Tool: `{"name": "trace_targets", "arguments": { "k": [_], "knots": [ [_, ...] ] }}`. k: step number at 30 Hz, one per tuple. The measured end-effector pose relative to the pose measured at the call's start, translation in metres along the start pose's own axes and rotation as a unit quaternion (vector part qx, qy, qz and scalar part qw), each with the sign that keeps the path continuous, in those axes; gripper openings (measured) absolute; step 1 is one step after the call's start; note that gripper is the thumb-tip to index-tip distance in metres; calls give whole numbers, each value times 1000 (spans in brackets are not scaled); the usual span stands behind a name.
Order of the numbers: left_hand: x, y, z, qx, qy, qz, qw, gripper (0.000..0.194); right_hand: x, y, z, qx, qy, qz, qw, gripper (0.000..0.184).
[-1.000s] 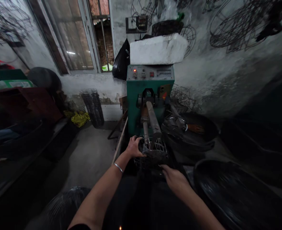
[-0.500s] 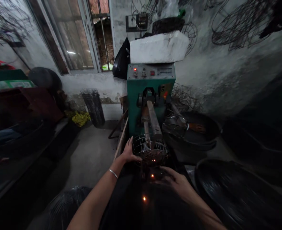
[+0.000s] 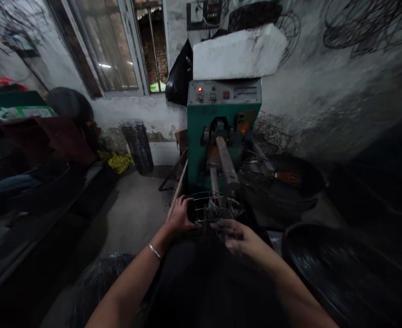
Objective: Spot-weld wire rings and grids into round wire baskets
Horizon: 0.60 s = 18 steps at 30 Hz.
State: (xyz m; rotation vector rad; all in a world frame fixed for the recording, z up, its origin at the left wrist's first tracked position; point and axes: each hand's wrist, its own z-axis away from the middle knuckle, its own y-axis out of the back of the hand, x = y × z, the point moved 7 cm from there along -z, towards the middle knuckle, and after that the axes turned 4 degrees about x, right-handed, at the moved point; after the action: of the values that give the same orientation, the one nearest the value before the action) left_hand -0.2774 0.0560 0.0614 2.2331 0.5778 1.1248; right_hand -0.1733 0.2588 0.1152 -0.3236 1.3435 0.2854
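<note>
A small round wire basket sits at the end of the grey metal arm of a green machine. My left hand grips the basket's left rim with curled fingers. My right hand is on the basket's near right side, its fingers bent over the wires and blurred by motion. A silver bangle is on my left wrist.
A white foam block lies on top of the machine. Dark round basins stand to the right. A tall wire mesh bin stands by the wall under the window. Wire frames hang on the wall. A dark wire basket is at lower left.
The sparks seen half a second ago are gone. My right hand has moved up from below the basket onto its near side. The view has shifted closer to the machine.
</note>
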Motion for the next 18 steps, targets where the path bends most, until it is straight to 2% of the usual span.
{"name": "trace_targets", "arguments": {
  "k": [3,5,7,9,11,13,18],
  "knots": [
    [24,-4,5,-50,-56,-33,997,108,-4,-7,-17,4,5,118,993,53],
    [34,-12,7,-75,-77,-43,993,110,-3,-10,-25,-2,3,221,975,41],
    [43,-20,8,-80,-99,-50,991,112,-1,-12,-28,0,-2,359,933,30],
    [52,-26,10,-75,-129,-55,987,109,0,-12,-27,9,-8,493,870,23],
    [60,-30,11,-70,-149,-58,985,102,1,-14,-25,20,-18,573,819,22],
    [63,-31,11,-68,-147,-60,985,101,3,-18,-22,30,-24,594,803,25],
    [60,-35,10,-64,-136,-64,987,106,14,-24,-18,37,-39,676,735,35]
  ]
}}
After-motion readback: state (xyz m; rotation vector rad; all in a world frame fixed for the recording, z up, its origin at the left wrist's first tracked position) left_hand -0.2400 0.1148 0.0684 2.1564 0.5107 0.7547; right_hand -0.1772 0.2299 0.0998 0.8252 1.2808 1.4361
